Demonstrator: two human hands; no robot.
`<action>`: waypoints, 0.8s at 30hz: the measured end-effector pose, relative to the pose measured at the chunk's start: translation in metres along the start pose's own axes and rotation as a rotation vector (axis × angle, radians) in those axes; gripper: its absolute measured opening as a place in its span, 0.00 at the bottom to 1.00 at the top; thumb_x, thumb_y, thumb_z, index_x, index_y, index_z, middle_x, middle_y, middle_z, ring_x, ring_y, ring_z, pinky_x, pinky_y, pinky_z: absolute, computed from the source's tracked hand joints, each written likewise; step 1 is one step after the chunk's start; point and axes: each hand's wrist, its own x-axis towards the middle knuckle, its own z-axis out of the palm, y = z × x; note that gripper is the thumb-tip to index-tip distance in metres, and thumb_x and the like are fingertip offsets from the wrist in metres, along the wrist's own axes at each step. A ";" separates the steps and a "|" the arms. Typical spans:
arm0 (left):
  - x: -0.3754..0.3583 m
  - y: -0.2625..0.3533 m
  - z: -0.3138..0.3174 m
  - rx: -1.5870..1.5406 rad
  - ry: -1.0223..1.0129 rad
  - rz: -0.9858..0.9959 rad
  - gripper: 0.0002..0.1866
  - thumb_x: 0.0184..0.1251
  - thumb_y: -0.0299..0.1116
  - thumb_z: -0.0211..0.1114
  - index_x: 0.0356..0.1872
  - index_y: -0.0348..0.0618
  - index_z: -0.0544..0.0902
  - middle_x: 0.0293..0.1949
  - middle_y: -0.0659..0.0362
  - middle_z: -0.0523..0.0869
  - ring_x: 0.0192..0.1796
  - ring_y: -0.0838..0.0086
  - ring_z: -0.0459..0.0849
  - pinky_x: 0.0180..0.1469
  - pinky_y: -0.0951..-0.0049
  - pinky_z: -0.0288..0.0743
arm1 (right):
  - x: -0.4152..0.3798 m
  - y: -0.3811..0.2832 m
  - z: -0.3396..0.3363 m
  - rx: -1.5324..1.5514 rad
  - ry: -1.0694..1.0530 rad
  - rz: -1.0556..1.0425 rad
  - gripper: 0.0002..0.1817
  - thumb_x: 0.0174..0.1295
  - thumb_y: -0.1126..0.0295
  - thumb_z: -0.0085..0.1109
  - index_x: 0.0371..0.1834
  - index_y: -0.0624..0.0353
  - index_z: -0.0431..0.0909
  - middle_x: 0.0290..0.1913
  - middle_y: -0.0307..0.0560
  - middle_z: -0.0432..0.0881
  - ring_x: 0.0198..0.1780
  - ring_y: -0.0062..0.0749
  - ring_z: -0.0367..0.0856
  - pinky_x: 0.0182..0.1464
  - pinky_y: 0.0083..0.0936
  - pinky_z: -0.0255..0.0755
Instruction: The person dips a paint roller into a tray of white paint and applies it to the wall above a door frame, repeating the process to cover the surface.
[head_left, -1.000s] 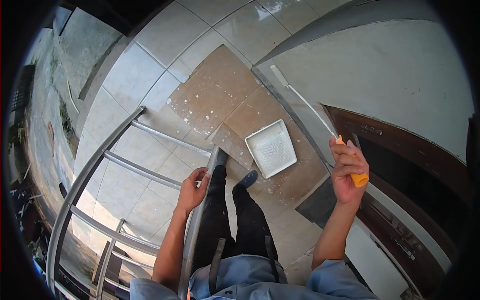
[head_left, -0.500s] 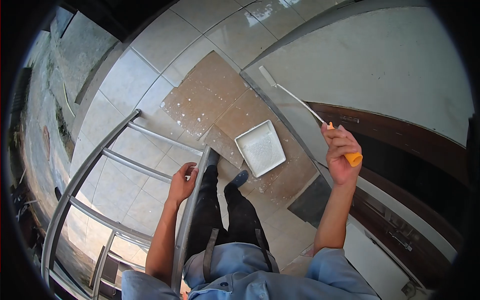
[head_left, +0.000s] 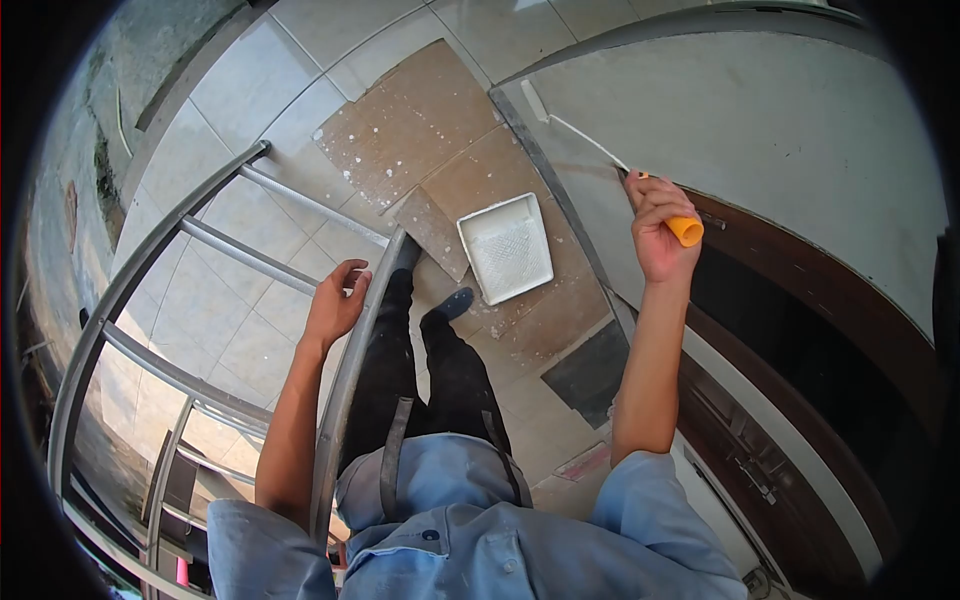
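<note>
I look straight down from high on a metal ladder (head_left: 205,235). My left hand (head_left: 335,300) grips the ladder's right rail. My right hand (head_left: 655,225) is closed around the orange handle of a paint roller (head_left: 685,230). Its thin white shaft runs up and left to a small white roller head (head_left: 535,100) lying against the pale wall (head_left: 780,130). Below, a white paint tray (head_left: 505,247) sits on the floor beside my dark shoes and trousers.
Brown cardboard sheets (head_left: 420,130) spattered with white paint cover part of the tiled floor. A dark wooden door frame (head_left: 800,330) runs along the right under the wall. Ladder rungs and a second rail fill the left side.
My right hand with the roller has risen and moved away along the wall. The view has shifted upward; my left hand keeps its hold on the ladder rail.
</note>
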 end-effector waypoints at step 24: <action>0.000 0.000 0.006 0.042 -0.052 -0.033 0.17 0.72 0.40 0.60 0.54 0.39 0.80 0.44 0.44 0.87 0.50 0.58 0.87 0.52 0.64 0.79 | -0.122 0.044 0.033 -0.111 -0.068 0.004 0.24 0.77 0.66 0.32 0.64 0.81 0.50 0.38 0.51 0.68 0.23 0.24 0.76 0.21 0.15 0.80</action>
